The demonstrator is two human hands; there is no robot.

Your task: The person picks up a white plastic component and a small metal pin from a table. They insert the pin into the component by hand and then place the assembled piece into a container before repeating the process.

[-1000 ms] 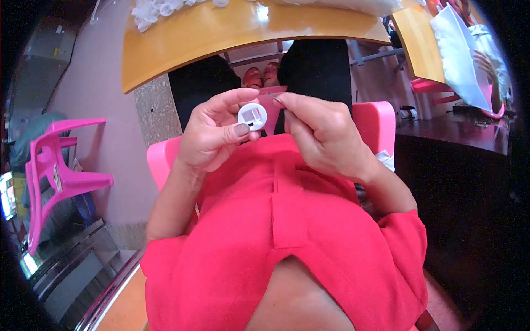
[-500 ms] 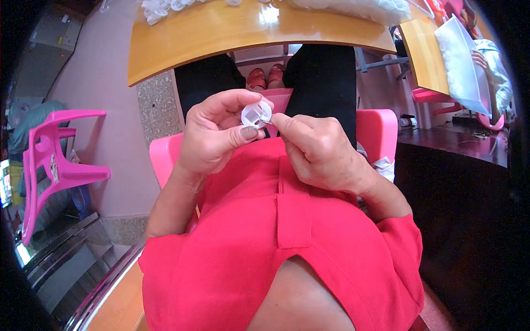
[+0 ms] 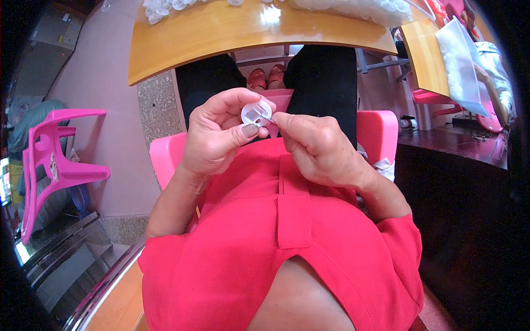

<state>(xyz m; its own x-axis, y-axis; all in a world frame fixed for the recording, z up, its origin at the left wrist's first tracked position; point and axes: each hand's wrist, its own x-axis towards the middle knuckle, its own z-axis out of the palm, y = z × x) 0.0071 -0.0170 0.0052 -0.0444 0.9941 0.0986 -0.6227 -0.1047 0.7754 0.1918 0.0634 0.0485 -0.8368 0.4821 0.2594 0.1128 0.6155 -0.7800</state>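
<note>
Head view: left grip [image 3: 214,132] pinches white disc [image 3: 251,113] by rim; right grip [image 3: 320,144] pinches tool [image 3: 269,118]

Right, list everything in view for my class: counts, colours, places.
Disc: one, white, centre
Thin tool: one, metallic, at disc
Wooden tables: two, yellowish, top, upper right
Loose pieces: many, white, top left
Containers: two, translucent, top right, far right
Chairs: at least two, pink, left, centre
Tabletop: one, dark brown, right
Wall: one, pinkish, left
Co-worker: one, pale sleeve, far right
Shoes: two, reddish, upper centre
Trousers: one, black, upper centre
Top: one, red, below centre
Left hand: one, bare, holding disc
Right hand: one, bare, holding tool
</note>
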